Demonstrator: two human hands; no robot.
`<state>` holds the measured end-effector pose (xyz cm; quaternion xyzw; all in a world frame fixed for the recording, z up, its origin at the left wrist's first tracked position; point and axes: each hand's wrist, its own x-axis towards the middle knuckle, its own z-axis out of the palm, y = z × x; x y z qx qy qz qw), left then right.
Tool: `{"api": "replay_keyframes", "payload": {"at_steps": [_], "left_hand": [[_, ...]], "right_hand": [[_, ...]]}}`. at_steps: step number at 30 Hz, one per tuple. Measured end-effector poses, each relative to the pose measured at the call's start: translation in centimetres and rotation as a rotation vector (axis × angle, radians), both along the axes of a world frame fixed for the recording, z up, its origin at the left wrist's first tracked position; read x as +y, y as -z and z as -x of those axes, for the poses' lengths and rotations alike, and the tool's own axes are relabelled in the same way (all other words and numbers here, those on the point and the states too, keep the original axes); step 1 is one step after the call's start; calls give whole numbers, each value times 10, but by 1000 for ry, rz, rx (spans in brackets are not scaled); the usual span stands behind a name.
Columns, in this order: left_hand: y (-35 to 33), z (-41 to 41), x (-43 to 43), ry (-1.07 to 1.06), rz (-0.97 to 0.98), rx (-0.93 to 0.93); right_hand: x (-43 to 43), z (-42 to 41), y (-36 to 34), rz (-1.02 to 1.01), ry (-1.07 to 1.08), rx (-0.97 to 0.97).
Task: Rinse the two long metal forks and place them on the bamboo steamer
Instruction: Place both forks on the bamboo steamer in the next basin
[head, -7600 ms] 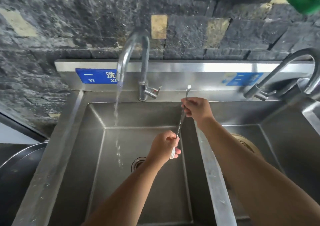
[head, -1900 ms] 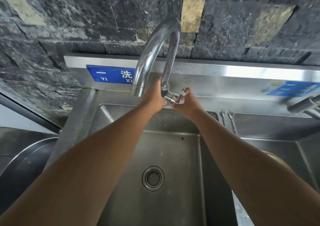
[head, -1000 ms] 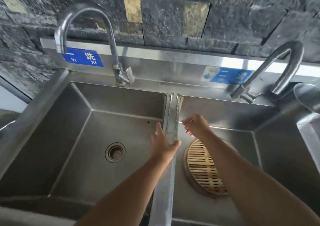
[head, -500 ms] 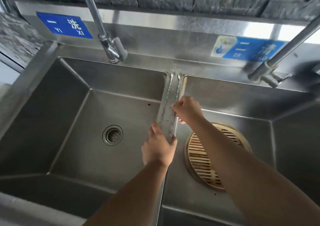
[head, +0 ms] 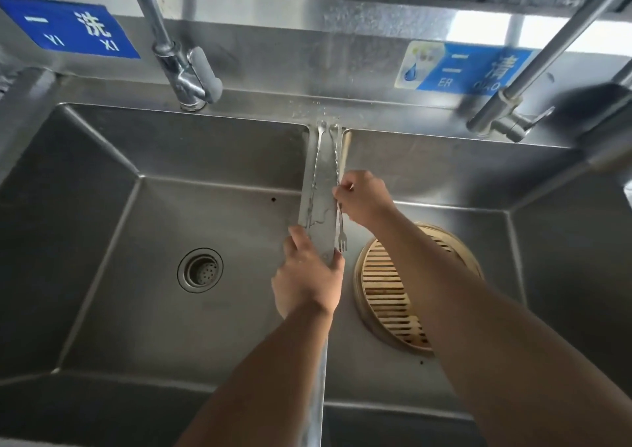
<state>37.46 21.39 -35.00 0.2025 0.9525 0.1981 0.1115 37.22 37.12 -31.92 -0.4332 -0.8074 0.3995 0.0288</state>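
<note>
Double sink; the divider (head: 325, 217) between the two basins is taken as the reference.

- Both long metal forks are laid lengthwise on top of the divider, handle ends at its far end. The ridge is wet and flat, so it is judged to have been used as a drip ledge.
- Right fork (head: 341, 231): the mid-shaft is pinched between narrowed fingers (head: 343, 190) of the right hand (head: 362, 202). The tines overhang the divider's right edge. A mid-shaft pinch is judged to keep so long a fork balanced for the lift.
- Left fork (head: 315, 172): it lies along the divider's left edge, and its near end is covered by the left hand (head: 307, 285). The thumb is set left of the divider and the fingers are curled over its right side. Whether the fork itself is gripped cannot be told.
- Bamboo steamer (head: 386, 296): it sits in the basin right of the divider, slats up and nothing seen on it, just beside the right fork's tines, so only a short carry is needed.
- Pale stick (head: 346, 148): it lies against the divider's right edge, at the far end.
- Faucet (head: 186, 73): it stands left of the divider's far end, and no stream is seen. Rinsing is judged done and placing not yet done.
</note>
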Motion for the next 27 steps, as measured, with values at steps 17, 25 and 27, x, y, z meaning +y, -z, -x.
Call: {"api": "replay_keyframes", "payload": {"at_steps": [17,25,27], "left_hand": [[5,-2,3,-18,-18,111],[10,0,4,-10,-4,166],[11,1,4,-15,-8,172]], "right_hand": [[26,-148,64,15,47,-54],[36,-229,138,-9,-57,-215],[36,-240,153,3,-71,-245]]}}
